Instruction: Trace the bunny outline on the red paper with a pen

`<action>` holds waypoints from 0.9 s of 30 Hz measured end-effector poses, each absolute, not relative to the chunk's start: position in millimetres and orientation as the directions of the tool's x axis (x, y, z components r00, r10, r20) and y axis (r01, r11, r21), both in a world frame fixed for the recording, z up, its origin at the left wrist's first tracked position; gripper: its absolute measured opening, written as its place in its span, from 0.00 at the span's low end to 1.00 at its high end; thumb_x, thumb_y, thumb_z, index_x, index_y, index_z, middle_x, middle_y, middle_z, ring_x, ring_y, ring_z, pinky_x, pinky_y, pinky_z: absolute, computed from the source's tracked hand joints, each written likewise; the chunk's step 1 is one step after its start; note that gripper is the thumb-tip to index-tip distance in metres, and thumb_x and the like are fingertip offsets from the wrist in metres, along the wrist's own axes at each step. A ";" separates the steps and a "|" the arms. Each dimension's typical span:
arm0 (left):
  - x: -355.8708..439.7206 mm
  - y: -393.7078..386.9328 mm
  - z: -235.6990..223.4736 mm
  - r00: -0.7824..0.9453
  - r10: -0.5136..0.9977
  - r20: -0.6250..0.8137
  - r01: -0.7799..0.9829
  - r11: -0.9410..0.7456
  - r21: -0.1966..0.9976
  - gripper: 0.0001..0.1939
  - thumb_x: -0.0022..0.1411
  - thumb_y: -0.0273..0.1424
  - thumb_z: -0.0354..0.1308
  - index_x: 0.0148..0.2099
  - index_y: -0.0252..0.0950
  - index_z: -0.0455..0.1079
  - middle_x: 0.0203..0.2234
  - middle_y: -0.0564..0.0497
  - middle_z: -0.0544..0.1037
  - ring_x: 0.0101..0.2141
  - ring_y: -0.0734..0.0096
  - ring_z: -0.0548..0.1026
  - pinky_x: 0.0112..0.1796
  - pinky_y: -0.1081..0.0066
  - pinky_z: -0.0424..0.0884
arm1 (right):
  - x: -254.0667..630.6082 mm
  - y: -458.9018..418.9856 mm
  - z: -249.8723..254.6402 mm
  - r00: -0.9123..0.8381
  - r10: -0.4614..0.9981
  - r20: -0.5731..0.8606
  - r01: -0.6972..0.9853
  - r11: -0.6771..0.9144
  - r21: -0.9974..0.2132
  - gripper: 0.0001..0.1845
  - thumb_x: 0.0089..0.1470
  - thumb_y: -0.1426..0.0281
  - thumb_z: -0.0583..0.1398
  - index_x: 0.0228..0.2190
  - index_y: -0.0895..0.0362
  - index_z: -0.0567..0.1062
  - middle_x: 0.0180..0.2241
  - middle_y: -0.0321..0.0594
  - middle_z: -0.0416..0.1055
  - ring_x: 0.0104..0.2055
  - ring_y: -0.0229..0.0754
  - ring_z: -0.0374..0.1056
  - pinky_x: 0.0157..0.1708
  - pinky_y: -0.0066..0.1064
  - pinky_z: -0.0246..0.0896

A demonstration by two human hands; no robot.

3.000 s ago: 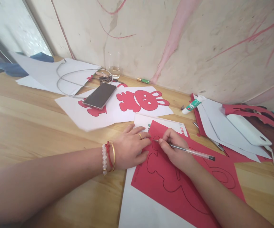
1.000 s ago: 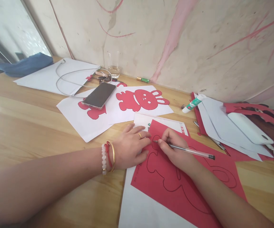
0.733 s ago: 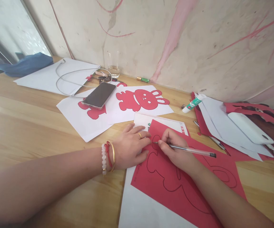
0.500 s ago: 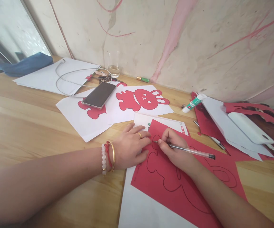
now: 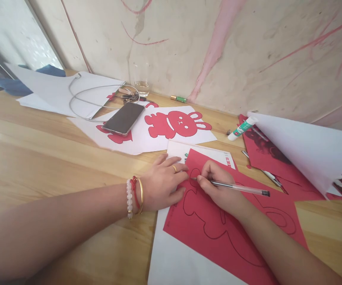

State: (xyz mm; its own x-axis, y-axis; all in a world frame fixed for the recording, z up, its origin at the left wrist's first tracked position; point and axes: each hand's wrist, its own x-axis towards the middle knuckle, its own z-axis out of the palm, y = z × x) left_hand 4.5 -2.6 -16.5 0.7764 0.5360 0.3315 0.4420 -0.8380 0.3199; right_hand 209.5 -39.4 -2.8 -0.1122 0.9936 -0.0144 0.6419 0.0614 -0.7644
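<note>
White paper sheet (image 5: 304, 150) has lifted near 2 hands (image 5: 162, 188) (image 5: 221, 190) and pen (image 5: 239, 187).

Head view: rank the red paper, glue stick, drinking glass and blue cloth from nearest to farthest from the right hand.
1. Red paper: under the right hand.
2. Glue stick: ahead, right.
3. Drinking glass: by the wall, left.
4. Blue cloth: far left.

A pink-streaked plaster wall (image 5: 171, 51) rises behind the pale wooden table (image 5: 40, 166).

A clear gel pen (image 5: 239, 187), gripped in the right hand (image 5: 220, 186), touches its tip to the black rabbit outline (image 5: 194, 206) on a red paper sheet (image 5: 206, 253) lying askew over white paper (image 5: 183, 263)
</note>
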 end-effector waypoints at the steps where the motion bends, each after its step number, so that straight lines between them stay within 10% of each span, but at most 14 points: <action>1: 4.4 -2.6 -16.7 0.776 0.535 0.333 0.442 -0.839 0.319 0.11 0.63 0.32 0.52 0.46 0.36 0.72 0.49 0.46 0.74 0.56 0.52 0.64 0.57 0.49 0.54 | 209.5 -39.3 -2.7 -0.116 0.993 -0.013 0.641 0.065 -0.765 0.11 0.56 0.69 0.55 0.25 0.52 0.57 0.20 0.28 0.54 0.22 0.35 0.52 0.21 0.27 0.49; 27: 4.0 -2.5 -19.2 0.777 0.519 0.357 0.426 -0.851 0.308 0.11 0.63 0.32 0.52 0.45 0.36 0.71 0.48 0.46 0.74 0.56 0.52 0.64 0.56 0.49 0.56 | 209.4 -41.3 -0.1 -0.120 0.992 -0.047 0.625 0.039 -0.780 0.11 0.54 0.70 0.56 0.24 0.52 0.57 0.20 0.28 0.54 0.22 0.35 0.51 0.21 0.26 0.49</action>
